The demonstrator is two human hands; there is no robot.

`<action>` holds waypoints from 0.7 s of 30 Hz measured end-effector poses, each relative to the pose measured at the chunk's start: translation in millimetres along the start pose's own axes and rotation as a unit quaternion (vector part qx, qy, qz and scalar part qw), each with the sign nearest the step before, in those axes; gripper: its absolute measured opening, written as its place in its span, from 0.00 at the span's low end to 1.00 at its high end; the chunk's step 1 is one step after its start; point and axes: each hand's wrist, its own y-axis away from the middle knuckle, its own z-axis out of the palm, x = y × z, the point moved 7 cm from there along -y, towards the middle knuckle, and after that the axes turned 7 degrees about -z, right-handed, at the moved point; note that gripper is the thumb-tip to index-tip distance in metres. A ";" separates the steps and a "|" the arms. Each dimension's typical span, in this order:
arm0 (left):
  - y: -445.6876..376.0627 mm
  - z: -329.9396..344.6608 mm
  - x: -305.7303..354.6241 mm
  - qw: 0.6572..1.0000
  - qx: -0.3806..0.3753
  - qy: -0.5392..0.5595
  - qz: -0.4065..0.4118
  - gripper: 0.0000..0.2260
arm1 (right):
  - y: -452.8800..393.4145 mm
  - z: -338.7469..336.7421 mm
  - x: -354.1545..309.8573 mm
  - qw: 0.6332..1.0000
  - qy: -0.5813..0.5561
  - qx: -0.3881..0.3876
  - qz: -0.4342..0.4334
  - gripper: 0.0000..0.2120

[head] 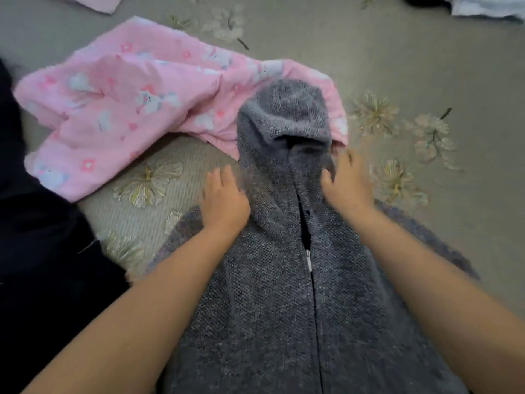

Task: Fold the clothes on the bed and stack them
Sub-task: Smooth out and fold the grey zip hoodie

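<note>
A grey knitted hooded jacket (pixel 284 294) with a front zip lies face up on the bed, its hood pointing away from me. My left hand (pixel 224 200) rests on the jacket's left shoulder beside the hood, fingers fairly straight and blurred by motion. My right hand (pixel 345 184) is at the hood's right edge near the collar, fingers spread and blurred; whether it pinches the fabric is unclear. The hood overlaps a crumpled pink printed garment (pixel 119 109) lying at the upper left.
The bed has a grey-beige floral cover (pixel 426 66). A dark garment (pixel 34 251) fills the left edge. A pale pink cloth (pixel 93 2) sits at the top left, and white and dark clothing (pixel 483 7) at the top right.
</note>
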 end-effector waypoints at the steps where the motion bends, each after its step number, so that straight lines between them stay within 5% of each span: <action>1: 15.0 6.2 -19.1 0.999 -0.010 -0.042 0.004 0.24 | 22.6 12.7 -3.1 0.998 0.036 -0.026 -0.033 0.23; 8: 112.5 -10.0 -142.4 0.986 0.004 -0.163 -0.021 0.29 | 191.0 90.1 -60.8 0.955 0.116 -0.112 -0.251 0.22; 11: 141.1 -32.1 -188.6 0.978 0.013 -0.170 -0.122 0.28 | 222.5 124.4 -78.5 0.943 0.112 -0.202 -0.240 0.31; 14: 166.7 -51.2 -227.7 0.972 0.009 -0.077 -0.224 0.14 | 231.3 156.8 -60.8 0.933 0.136 -0.263 -0.207 0.29; 19: 152.3 -131.4 -245.3 0.963 0.178 -0.147 -0.138 0.11 | 227.9 166.0 -54.4 0.922 0.201 -0.265 -0.198 0.29; 21: 139.6 -148.3 -249.8 0.960 0.187 -0.190 -0.083 0.13 | 228.1 167.6 -60.3 0.917 0.226 -0.271 -0.189 0.29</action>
